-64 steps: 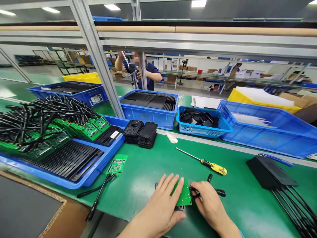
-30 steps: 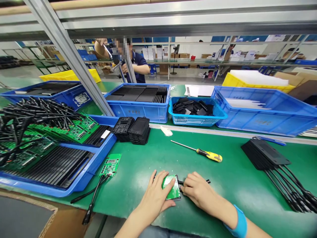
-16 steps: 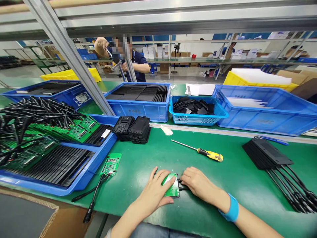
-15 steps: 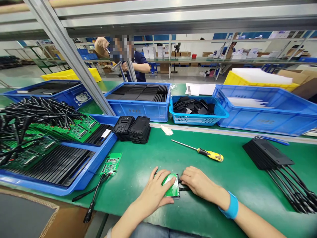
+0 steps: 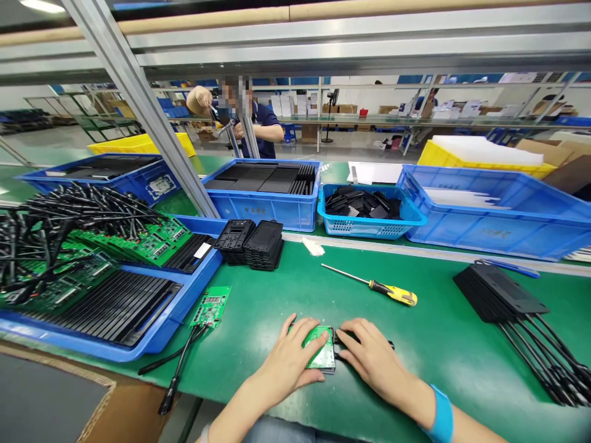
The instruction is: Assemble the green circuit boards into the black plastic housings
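Note:
A green circuit board lies over a dark casing at the near middle of the table. My left hand grips it from the left, thumb along the near edge and fingers across the top. At the board's right edge, my right hand has its fingers bent over the black cables, which are mostly hidden beneath the palm. A cable end pokes out past that hand. Left of my hands rests another circuit board with black cables attached.
A yellow-handled screwdriver lies beyond my hands. Black casings are stacked near a blue tray of boards and panels. Cabled black units lie at right. Blue bins line the back; a person works behind them.
My right hand has shifted slightly, its fingers more spread over the cables, and a cable end now shows beyond it. My left hand stays on the board. The view has tilted up slightly.

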Available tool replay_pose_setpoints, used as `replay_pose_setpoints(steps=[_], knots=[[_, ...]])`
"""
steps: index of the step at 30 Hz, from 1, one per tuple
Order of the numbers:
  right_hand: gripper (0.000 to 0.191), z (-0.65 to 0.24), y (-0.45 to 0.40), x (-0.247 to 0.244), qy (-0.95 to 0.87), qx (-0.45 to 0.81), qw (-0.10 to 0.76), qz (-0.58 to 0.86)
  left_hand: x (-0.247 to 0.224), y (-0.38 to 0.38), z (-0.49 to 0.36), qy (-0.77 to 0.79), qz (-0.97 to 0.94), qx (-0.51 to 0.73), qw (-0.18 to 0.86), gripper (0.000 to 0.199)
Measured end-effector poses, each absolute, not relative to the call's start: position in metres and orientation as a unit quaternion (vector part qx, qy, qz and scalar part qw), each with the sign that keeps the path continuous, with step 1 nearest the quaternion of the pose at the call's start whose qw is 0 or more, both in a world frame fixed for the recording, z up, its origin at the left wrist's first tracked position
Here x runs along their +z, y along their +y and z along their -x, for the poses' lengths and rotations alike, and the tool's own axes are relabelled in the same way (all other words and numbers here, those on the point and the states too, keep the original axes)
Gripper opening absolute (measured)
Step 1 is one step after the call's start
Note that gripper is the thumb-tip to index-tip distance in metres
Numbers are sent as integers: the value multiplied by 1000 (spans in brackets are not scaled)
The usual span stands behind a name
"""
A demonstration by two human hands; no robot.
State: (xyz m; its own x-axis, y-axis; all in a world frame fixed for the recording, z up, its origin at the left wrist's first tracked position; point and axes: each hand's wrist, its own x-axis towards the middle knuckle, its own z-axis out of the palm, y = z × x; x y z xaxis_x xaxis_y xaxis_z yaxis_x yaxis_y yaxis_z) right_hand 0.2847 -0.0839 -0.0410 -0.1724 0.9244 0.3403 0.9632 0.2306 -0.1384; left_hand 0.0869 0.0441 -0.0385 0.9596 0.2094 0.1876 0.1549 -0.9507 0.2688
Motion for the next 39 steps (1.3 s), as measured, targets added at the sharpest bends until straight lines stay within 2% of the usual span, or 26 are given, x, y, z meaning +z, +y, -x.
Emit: replay_pose_setpoints(steps=[3, 7, 13, 17, 20, 25, 31, 39], knots=[[30, -274, -90, -43, -745, -59, 223, 626, -38, 44, -86, 92, -982, 106, 129, 72], [40, -267, -91, -47, -780, -92, 201, 585, -38, 44, -86, 88, -982, 101, 133, 72], [43, -275, -87, -46, -818, -92, 192, 534, -39, 47, -86, 66, -983, 106, 136, 73], [38, -275, -87, -45, -791, -75, 196, 575, -38, 45, -86, 79, -983, 112, 125, 58], [33, -273, -89, -47, -758, -59, 240, 604, -36, 42, -87, 85, -984, 106, 111, 52], [31, -271, -86, -51, -766, -78, 299, 564, -33, 44, -88, 51, -989, 121, 69, 37], [35, -272, -83, -50, -770, -67, 299, 560, -22, 63, -93, -32, -993, 91, 70, 58], [30, -277, -89, -60, -783, -24, 269, 560, -21, 85, -99, -110, -986, 68, 106, 55]])
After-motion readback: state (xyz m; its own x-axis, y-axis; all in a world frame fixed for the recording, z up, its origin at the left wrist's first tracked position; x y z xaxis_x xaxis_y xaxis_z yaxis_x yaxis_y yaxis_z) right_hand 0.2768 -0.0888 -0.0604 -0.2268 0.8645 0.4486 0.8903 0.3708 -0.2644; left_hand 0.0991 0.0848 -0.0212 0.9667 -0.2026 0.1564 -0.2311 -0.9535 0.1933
